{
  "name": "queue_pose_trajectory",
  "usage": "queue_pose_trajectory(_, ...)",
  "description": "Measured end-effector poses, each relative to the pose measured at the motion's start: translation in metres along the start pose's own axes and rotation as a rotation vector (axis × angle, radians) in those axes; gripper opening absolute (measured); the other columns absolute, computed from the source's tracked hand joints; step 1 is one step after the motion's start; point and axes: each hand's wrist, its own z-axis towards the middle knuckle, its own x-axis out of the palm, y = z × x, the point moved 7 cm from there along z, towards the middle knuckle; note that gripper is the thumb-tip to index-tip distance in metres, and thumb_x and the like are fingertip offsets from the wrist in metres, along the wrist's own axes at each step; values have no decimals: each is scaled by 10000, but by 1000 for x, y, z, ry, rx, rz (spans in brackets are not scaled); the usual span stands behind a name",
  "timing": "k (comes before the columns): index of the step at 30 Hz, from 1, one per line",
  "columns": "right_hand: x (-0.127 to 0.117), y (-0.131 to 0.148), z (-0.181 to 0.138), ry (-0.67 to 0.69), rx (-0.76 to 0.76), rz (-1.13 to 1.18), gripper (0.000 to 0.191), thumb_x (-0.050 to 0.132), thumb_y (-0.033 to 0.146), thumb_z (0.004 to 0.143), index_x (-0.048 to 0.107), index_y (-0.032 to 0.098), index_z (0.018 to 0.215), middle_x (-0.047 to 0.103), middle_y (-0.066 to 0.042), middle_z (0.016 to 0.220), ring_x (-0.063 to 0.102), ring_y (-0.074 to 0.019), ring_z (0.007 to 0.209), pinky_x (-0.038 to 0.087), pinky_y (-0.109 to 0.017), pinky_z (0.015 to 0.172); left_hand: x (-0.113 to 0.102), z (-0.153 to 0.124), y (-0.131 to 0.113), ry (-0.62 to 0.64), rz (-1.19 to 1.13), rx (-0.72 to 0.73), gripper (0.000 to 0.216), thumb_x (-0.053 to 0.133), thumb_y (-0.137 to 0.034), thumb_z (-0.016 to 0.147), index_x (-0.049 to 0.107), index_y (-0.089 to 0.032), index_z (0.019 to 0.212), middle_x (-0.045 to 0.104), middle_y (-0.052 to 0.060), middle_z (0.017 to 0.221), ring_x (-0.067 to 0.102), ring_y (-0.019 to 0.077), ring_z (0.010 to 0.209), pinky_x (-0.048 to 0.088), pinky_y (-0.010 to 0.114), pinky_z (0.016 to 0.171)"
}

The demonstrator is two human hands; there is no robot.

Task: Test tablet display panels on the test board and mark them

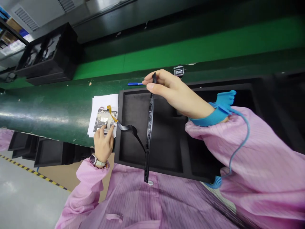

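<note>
— What is in your hands?

— My right hand (pixel 166 89) pinches the top end of a thin black panel (pixel 149 127), thumb and forefinger pressed together on its edge. I hold the panel on edge, so I see it almost as a line. Its long axis runs from my grip at the far side of the black foam tray (pixel 133 152) down to the tray's near edge, by my chest.

— And the left?

— My left hand (pixel 103 143) rests its fingertips, drawn close together, on a small circuit board (pixel 105 119). The board lies on a white sheet of paper (pixel 102 101), on the green tabletop (pixel 47 105), just beside the tray's left edge.

— How are the two joined?

— By a black flat cable (pixel 130 128). It leaves the board's right side, near an orange strip (pixel 111 114), crosses the tray's left wall and meets the panel about midway along it. So the board lies left of the panel, well below my right grip, and my left hand is the nearer one to it.

— Count things for me.

— One panel, one board, one black cable, one sheet, one tray under the work. At the tabletop's far edge lie one blue pen (pixel 134 84) and one small counter (pixel 178 71). More black trays (pixel 47 54) stand at the far left, and I cannot count them surely.
</note>
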Motion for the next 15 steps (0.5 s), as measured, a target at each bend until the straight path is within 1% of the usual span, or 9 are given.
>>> queue_pose_trajectory(2, -4, -2, -2, -45, 13, -74, 361, 628, 464, 930, 635, 239, 1213, 665, -54, 1195, 635, -257, 1172, 511, -480, 1080, 1, -1, 2, -8, -36, -28, 431, 429, -257, 1042, 681, -228, 1390, 609, 194, 1329, 547, 332, 1153, 458, 516, 1007)
queue_pose_trajectory(4, -15, -5, -7, -121, 27, -156, 430, 652, 489, 916, 620, 251, 1272, 656, -64, 1190, 651, -282, 1150, 528, -519, 1067, 2, -4, 5, -38, -83, -45, 444, 414, -262, 1045, 664, -200, 1407, 607, 203, 1334, 559, 331, 1169, 456, 507, 1018)
queue_pose_trajectory(5, -22, -6, -11, -154, 26, -183, 446, 663, 484, 910, 610, 255, 1289, 660, -66, 1156, 668, -291, 1119, 543, -530, 1049, 2, -6, 6, -58, -111, -45, 452, 412, -266, 1046, 649, -184, 1422, 607, 208, 1335, 568, 329, 1171, 460, 499, 1018)
queue_pose_trajectory(7, -38, -10, -19, -183, 5, -210, 448, 685, 437, 898, 601, 250, 1296, 667, -57, 1015, 704, -296, 1011, 579, -535, 995, 1, -10, 7, -95, -170, -23, 458, 422, -275, 1049, 618, -171, 1450, 612, 206, 1334, 587, 319, 1177, 470, 477, 1018)
queue_pose_trajectory(9, -55, -15, -28, -154, -9, -228, 470, 713, 359, 869, 602, 245, 1311, 644, -29, 850, 713, -279, 863, 607, -534, 931, -1, -12, 8, -127, -238, 8, 447, 444, -274, 1052, 598, -184, 1462, 617, 192, 1335, 594, 305, 1207, 473, 460, 1041)
queue_pose_trajectory(11, -68, -24, -35, -91, 34, -236, 534, 717, 279, 843, 591, 253, 1362, 607, 6, 749, 675, -230, 690, 628, -527, 847, -6, -9, 9, -147, -320, 22, 438, 457, -268, 1058, 572, -202, 1476, 607, 180, 1358, 586, 287, 1260, 468, 449, 1082)
queue_pose_trajectory(13, -74, -36, -37, -41, 91, -193, 618, 683, 220, 841, 544, 266, 1442, 594, 31, 721, 617, -178, 578, 641, -493, 749, -13, 0, 13, -174, -393, 4, 442, 454, -282, 1068, 536, -213, 1497, 591, 179, 1390, 564, 273, 1323, 455, 449, 1126)
queue_pose_trajectory(15, -71, -46, -35, -34, 119, -108, 683, 644, 195, 851, 480, 264, 1510, 610, 33, 752, 604, -154, 565, 637, -436, 663, -20, 15, 15, -202, -421, 4, 460, 443, -313, 1077, 499, -221, 1524, 575, 184, 1432, 533, 270, 1379, 430, 461, 1162)
